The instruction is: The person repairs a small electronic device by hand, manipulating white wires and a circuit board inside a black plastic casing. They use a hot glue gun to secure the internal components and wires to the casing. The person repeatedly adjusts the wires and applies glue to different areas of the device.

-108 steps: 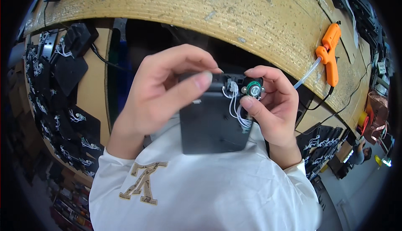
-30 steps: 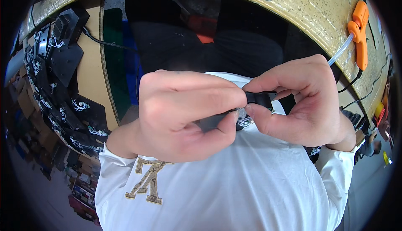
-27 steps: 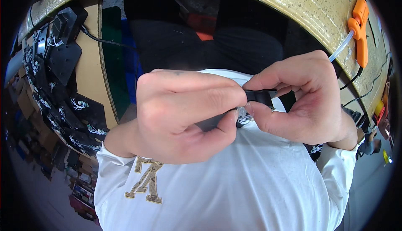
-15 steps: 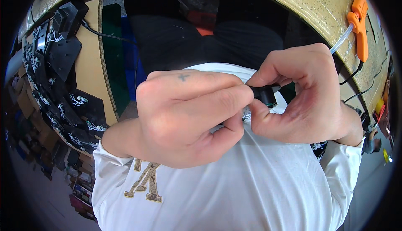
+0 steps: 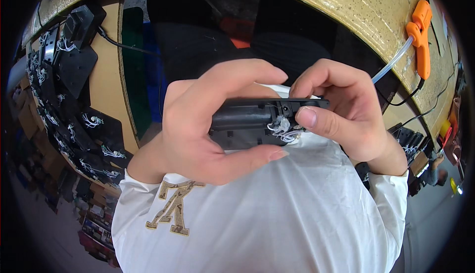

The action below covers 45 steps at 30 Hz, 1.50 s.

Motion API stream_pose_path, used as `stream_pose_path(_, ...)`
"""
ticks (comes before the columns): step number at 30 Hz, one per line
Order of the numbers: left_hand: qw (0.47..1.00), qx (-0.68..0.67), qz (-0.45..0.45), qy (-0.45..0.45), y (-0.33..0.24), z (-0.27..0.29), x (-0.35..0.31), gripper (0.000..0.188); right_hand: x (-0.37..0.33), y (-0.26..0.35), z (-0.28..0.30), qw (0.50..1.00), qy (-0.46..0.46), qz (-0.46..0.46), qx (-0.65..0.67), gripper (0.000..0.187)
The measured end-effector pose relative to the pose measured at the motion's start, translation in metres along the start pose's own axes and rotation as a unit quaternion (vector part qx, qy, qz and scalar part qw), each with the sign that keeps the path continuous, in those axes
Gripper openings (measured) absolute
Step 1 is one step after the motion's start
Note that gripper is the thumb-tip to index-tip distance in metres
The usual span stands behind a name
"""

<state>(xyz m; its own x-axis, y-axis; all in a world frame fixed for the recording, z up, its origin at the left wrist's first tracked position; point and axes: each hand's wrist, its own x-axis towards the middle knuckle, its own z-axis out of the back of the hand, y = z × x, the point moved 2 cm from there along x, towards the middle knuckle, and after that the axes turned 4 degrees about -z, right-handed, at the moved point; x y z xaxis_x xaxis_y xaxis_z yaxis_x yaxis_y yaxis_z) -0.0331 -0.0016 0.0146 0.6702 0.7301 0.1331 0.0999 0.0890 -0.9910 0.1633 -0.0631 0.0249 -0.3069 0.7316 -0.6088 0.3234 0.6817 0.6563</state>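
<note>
A black plastic housing (image 5: 242,117) is held level in front of my white shirt. It has a rounded, tube-like section along its length, and a bundle of thin white wires (image 5: 284,133) with a clear blob at its right end. My left hand (image 5: 198,119) wraps round the left part, index finger over the top and thumb along the lower side. At the other end, my right hand (image 5: 341,110) pinches the housing, its thumb beside the wires and its fingers partly hidden behind.
On the speckled bench at the right lies an orange hot glue gun (image 5: 422,38) with a clear glue stick and black cable. Several black plastic panels with white wires (image 5: 94,119) cover the left side. A brown board (image 5: 106,80) stands beside them, next to a thin black cable (image 5: 128,47).
The housing has come into view, its wired side showing, where my left hand had covered most of it. My left fingers have spread wider round it, and my right hand has shifted slightly left.
</note>
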Motion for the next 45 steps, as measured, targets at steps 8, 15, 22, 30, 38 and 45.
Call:
stream_pose_path(8, 0.985, 0.116, -0.093, 0.086, -0.013, -0.022, 0.009, 0.038, -0.003, -0.003, 0.015, 0.977, 0.114, -0.135, 0.120, 0.016)
stream_pose_path(15, 0.985, 0.094, -0.079, 0.117, -0.016, -0.043, 0.003, 0.034, -0.009, 0.020, 0.022, 0.966, 0.146, -0.207, -0.041, 0.031)
stream_pose_path(22, 0.980, 0.089, -0.070, 0.166, -0.020, -0.041, 0.003, 0.031, 0.000, 0.016, 0.024, 0.945, 0.211, -0.248, -0.040, 0.041)
stream_pose_path(30, 0.988, 0.079, -0.067, 0.111, 0.017, -0.008, 0.020, 0.037, 0.003, -0.009, 0.042, 0.991, 0.083, -0.060, 0.086, 0.029)
stream_pose_path(38, 0.992, 0.103, -0.024, 0.069, 0.030, -0.007, 0.012, 0.033, 0.010, -0.010, 0.022, 0.992, -0.046, 0.026, -0.117, 0.023)
stream_pose_path(45, 0.990, 0.115, 0.001, 0.085, 0.023, -0.009, 0.012, 0.030, 0.014, 0.004, 0.019, 0.945, -0.057, 0.073, -0.313, 0.015)
